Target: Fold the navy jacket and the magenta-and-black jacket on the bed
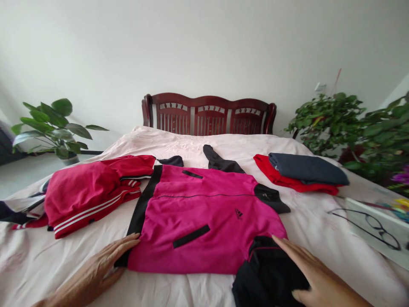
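Note:
A magenta zip-up jacket [204,213] with black sleeves, a black hem and black pocket strips lies spread sideways on the bed, its collar to the right. My left hand [111,256] rests with fingers stretched out on the black hem at the near left corner. Over the near black sleeve [265,273], by the shoulder, my right hand [309,264] is spread, thumb apart from the fingers. Nothing shows in its grasp, though some fingers are partly hidden. The far sleeve [220,160] sticks out beyond the jacket.
Left of the jacket lies a heap of red clothing [86,187] with white stripes. Folded dark blue cloth [306,166] sits on folded red cloth [268,170] at the right. Eyeglasses [380,230] rest near the right edge. Plants [60,123] and a wooden headboard [211,113] stand beyond.

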`<state>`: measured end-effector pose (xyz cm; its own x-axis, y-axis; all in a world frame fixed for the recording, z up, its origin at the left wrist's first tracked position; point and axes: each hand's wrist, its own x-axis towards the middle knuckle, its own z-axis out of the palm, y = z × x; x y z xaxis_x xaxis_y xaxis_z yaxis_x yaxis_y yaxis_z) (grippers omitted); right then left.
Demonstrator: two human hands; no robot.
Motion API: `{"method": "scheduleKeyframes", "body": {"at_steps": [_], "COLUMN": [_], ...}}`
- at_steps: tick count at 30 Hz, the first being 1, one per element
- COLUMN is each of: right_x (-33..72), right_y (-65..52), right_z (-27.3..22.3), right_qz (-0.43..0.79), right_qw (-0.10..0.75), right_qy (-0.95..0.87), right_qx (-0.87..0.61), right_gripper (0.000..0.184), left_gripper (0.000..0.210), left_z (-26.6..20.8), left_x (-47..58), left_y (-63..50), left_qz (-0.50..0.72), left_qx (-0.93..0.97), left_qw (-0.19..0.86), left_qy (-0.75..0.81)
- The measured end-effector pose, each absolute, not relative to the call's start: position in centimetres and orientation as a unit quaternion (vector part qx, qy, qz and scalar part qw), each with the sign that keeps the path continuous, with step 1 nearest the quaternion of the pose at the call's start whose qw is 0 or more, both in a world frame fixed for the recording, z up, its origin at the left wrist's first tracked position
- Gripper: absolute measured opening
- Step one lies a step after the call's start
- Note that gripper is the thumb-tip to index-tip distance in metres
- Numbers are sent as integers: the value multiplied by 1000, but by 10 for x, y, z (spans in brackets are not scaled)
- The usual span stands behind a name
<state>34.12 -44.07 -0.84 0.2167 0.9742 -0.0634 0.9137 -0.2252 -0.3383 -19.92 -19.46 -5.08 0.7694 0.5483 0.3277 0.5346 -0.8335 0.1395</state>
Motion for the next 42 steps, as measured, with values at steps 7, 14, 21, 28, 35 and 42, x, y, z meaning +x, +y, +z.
{"method": "scheduleKeyframes", "body": {"at_steps": [7,14,21,28,35,42], "right_x": [335,342,373,383,392,351], "right_y": [-431,-387,-286,-247,-257,-242], "right_z": [-8,52,76,19,2,6], "right_qz": [152,218,304,442,352,236], "right_qw": [153,356,442,365,466,600], "right_qy": [-607,-576,-517,-483,-431,-357], "right_qx": [-765,-703,-667,-662,-688,-676], "right_gripper": [52,32,37,44,80,79], "left_gripper": [50,30,40,35,42,34], "left_z": [-48,-46,-12,-26,5,-28], "left_x": [-185,-163,-103,-91,-64,35], "left_y": [-180,-141,-70,-39,-104,-212], "left_qz": [199,297,323,172,240,160], "left_qx": [941,828,731,749,816,864], "left_qw": [33,213,224,147,-11,356], "left_qy": [270,426,558,623,525,318]}}
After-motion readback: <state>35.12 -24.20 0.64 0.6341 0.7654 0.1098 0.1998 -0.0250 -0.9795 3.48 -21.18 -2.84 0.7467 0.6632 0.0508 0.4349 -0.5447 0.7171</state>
